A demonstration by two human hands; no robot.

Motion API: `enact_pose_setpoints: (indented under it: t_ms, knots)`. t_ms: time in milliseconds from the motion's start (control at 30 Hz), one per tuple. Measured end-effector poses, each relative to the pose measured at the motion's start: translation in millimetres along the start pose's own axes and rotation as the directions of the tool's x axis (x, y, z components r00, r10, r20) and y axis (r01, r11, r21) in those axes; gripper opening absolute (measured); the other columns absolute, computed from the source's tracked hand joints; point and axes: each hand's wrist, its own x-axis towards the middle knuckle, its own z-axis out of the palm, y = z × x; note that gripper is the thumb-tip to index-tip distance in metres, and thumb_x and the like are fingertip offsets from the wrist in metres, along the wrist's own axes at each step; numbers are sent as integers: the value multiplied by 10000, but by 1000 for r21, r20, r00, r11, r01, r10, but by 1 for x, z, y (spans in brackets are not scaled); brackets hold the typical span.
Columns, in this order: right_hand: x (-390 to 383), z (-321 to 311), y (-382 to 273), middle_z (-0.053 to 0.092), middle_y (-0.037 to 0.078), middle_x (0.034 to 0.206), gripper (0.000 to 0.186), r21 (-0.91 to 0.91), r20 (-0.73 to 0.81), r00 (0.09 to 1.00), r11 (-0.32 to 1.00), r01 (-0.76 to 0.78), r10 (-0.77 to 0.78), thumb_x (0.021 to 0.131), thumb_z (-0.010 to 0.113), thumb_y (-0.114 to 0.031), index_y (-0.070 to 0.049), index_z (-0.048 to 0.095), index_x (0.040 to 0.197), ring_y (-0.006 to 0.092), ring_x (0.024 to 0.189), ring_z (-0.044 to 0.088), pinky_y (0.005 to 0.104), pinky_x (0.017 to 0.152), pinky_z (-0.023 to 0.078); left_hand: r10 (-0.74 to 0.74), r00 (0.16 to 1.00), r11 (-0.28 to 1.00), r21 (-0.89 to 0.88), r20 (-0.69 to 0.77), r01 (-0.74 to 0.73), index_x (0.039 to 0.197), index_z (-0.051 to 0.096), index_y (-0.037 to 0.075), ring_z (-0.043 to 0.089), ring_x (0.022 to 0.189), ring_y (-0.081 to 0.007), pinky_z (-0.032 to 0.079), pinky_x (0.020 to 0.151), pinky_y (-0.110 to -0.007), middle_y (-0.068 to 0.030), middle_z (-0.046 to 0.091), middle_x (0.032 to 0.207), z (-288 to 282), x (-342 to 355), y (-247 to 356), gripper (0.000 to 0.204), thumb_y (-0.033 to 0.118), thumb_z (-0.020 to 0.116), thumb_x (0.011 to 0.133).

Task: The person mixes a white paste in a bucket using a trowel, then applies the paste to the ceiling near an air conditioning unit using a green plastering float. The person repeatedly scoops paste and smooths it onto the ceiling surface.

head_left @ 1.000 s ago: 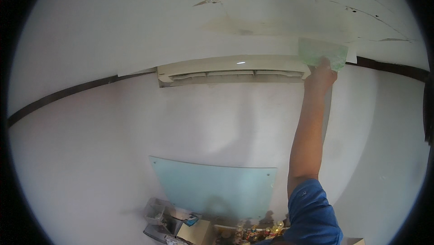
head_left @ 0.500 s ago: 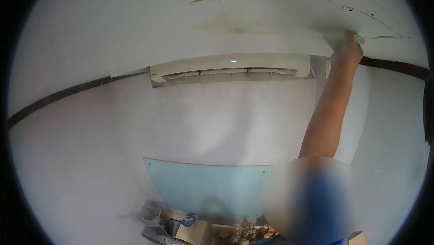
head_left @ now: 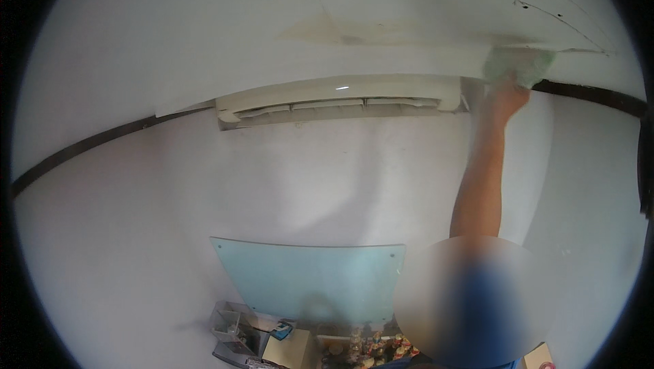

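My right hand (head_left: 509,97) is raised high at the end of an outstretched arm. Its fingers are closed on a pale green cloth (head_left: 521,65), which is blurred and spread against the white ceiling (head_left: 204,22) close to where it meets the wall. Part of the fingers is hidden behind the cloth. Just left of the cloth, the ceiling carries a brownish stain (head_left: 347,37), and thin cracks with small dark holes run above it. To the left of the hand, a white air conditioner (head_left: 334,92) hangs high on the wall. My left hand is out of sight.
A dark strip (head_left: 102,143) follows the wall's top edge. Lower down, a pale blue glass panel (head_left: 313,277) stands near a grey plastic organizer (head_left: 228,325), a cream box (head_left: 289,350) and several small colourful figurines (head_left: 375,345). A blurred patch hides the lower right.
My right hand has moved down and slightly left with the cloth, which now shows more of its green surface. The view has shifted a little.
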Motion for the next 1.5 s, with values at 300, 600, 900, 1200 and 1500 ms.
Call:
enact_pose_setpoints:
  t_ms: [300, 600, 900, 1200, 1500]
  knots:
    - [-76, 6, 9, 664, 231, 988, 284, -308, 280, 926, 890, 336, -253, 922, 546, -116, 117, 577, 1081, 269, 895, 646, 390, 800, 480, -10, 1000, 1000, 5, 18, 10, 865, 588, 103, 578, 729, -282, 491, 651, -442, -93, 596, 783, 0, 1, 2, 335, 429, 546, 934]
    - [33, -24, 21, 656, 125, 930, 221, 31, -25, 999, 999, 24, -23, 890, 526, -69, 79, 592, 1040, 213, 817, 602, 333, 761, 480, -38, 999, 999, 12, 31, 38, 868, 590, 104, 580, 739, -295, 494, 663, -459, -99, 603, 793, 0, 6, 4, 347, 443, 549, 927]
    - [20, 21, 27, 646, 256, 993, 296, -407, 112, 951, 860, 308, -288, 855, 545, -101, 107, 581, 1062, 323, 883, 639, 374, 801, 478, -82, 996, 997, -3, 25, 82, 872, 593, 105, 583, 748, -307, 497, 675, -476, -105, 609, 803, -8, 11, 3, 359, 458, 553, 920]
    - [43, -13, 52, 648, 272, 994, 331, -280, 6, 981, 941, 189, -196, 871, 542, -86, 131, 558, 1121, 360, 884, 638, 406, 820, 483, 5, 986, 998, 66, 167, -16, 866, 589, 93, 590, 756, -320, 494, 661, -487, -130, 615, 802, -15, 13, 3, 361, 443, 527, 928]
    - [-24, 11, 46, 661, 269, 962, 313, -273, 149, 959, 922, 275, -242, 873, 562, -112, 120, 569, 1083, 393, 882, 639, 450, 796, 472, -55, 997, 998, 25, 63, 53, 848, 597, 87, 589, 704, -304, 503, 628, -435, -119, 621, 785, -13, 13, 5, 314, 352, 479, 968]
